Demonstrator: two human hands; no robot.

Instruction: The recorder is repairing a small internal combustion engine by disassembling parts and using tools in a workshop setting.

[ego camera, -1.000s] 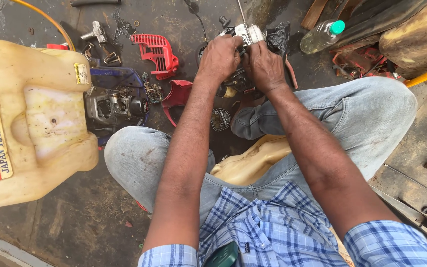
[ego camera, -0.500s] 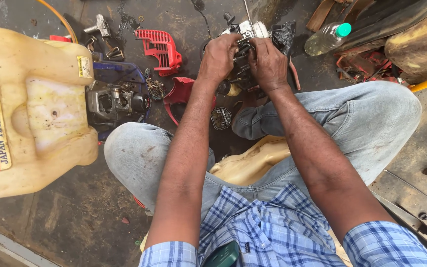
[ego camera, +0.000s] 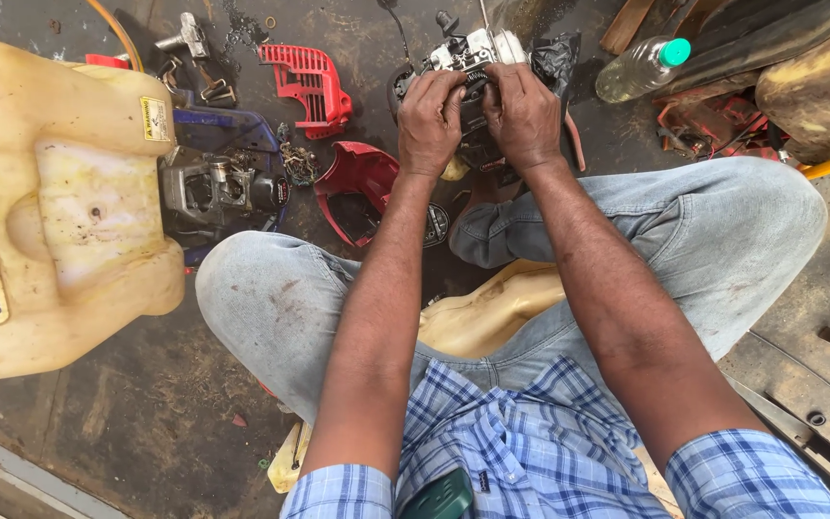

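Observation:
A small grey and black engine [ego camera: 473, 53] sits on the oily floor in front of my bent legs. My left hand [ego camera: 428, 120] grips its left side with the fingers curled over the top. My right hand [ego camera: 524, 115] clasps the right side, the fingertips pressing on a dark part in the middle. Both hands touch each other over the engine, and its lower half is hidden behind them.
A large yellowish plastic tank [ego camera: 50, 202] lies at the left. Beside it are a second engine block [ego camera: 218, 187], a red grille cover [ego camera: 307, 85], a red housing [ego camera: 357, 187], loose metal parts [ego camera: 189, 43] and a plastic bottle with a green cap [ego camera: 641, 67]. Wooden pieces lie at the right.
Both hands have stayed on the engine, shifting their grip slightly. The view has moved a little, so the engine and hands sit lower in the picture.

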